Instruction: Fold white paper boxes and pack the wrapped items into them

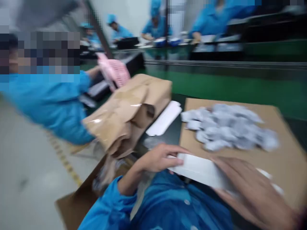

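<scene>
The green bench (216, 80) stretches away beyond the left grip (159, 158) and the right grip (242, 174), with people in blue working along its far side. Well out to the left of the left grip, a co-worker in a blue sleeve (48, 105) reaches toward the bench. The brown cardboard sheet (289, 163) lies on the bench ahead of the right grip and reaches out past it on the right. Ahead and to the left of the left grip sits a crumpled brown paper parcel (134, 102), creased and gaping at its near end. Below and to the left of that grip is an open carton (78, 198). Straight ahead of the right grip, a loose heap of pale grey pieces (227, 127) covers part of the sheet. Past the parcel from the left grip, a pink item (117, 72) is near the co-worker's hand. Just ahead of the left grip lies a white stack (165, 119). Between the grips is a flat white piece (195, 164): the left grip pinches one end, thumb on top; the right grip, blurred, closes around the other.
</scene>
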A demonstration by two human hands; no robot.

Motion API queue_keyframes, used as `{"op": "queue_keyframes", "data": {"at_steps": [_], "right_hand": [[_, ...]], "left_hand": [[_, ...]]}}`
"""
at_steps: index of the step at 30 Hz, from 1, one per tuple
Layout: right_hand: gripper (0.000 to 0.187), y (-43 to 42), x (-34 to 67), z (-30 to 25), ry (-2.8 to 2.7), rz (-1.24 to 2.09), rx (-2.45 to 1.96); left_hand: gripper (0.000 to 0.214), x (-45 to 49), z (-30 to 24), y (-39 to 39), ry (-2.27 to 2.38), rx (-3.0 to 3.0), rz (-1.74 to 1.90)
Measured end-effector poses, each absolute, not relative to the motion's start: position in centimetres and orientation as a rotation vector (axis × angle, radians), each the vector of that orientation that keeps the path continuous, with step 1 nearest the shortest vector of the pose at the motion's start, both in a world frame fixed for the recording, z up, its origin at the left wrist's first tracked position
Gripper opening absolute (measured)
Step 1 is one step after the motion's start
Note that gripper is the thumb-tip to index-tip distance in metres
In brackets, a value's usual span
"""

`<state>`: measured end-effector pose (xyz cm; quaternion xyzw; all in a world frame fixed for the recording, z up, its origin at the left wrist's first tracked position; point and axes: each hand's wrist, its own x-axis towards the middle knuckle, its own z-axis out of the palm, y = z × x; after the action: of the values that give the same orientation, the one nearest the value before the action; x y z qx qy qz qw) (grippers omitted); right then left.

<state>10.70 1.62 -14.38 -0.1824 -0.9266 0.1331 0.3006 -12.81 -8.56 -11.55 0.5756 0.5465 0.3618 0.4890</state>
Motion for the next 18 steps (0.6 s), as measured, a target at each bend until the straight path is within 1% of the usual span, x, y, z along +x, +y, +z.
{"op": "queue_keyframes", "data": {"at_steps": [2, 3, 7, 11, 13, 15, 16, 18], "right_hand": [[0.053, 0.3, 14.4, -13.1, -2.631, 0.188, -0.477], [0.053, -0.1, 15.0, -12.8, -2.694, 0.130, -0.463], [0.047, 0.1, 14.9, -12.9, -2.728, -0.023, -0.540], [0.036, -0.7, 15.0, -13.2, -2.704, -0.201, -0.577], [0.035, -1.0, 15.6, -13.3, -2.693, -0.224, -0.584], [0.034, -0.7, 16.6, -13.4, -2.671, -0.179, -0.636], [0.035, -0.5, 17.1, -13.5, -2.639, -0.153, -0.688], [0.039, 0.0, 17.8, -13.8, -2.518, -0.147, -0.849]], "left_hand": [[0.030, -12.5, -12.6, -7.5, 1.455, 1.377, 0.924], [0.028, -12.3, -13.0, -6.9, 1.459, 1.364, 0.906], [0.021, -11.1, -13.3, -5.2, 1.480, 1.480, 0.803], [0.020, -10.1, -13.0, -4.5, 1.591, 1.599, 0.843], [0.020, -10.3, -13.1, -4.3, 1.600, 1.598, 0.835], [0.015, -10.4, -13.4, -4.4, 1.592, 1.576, 0.882], [0.018, -10.2, -13.7, -4.6, 1.598, 1.566, 0.966], [0.039, -8.9, -14.1, -5.3, 1.670, 1.588, 1.200]]}}
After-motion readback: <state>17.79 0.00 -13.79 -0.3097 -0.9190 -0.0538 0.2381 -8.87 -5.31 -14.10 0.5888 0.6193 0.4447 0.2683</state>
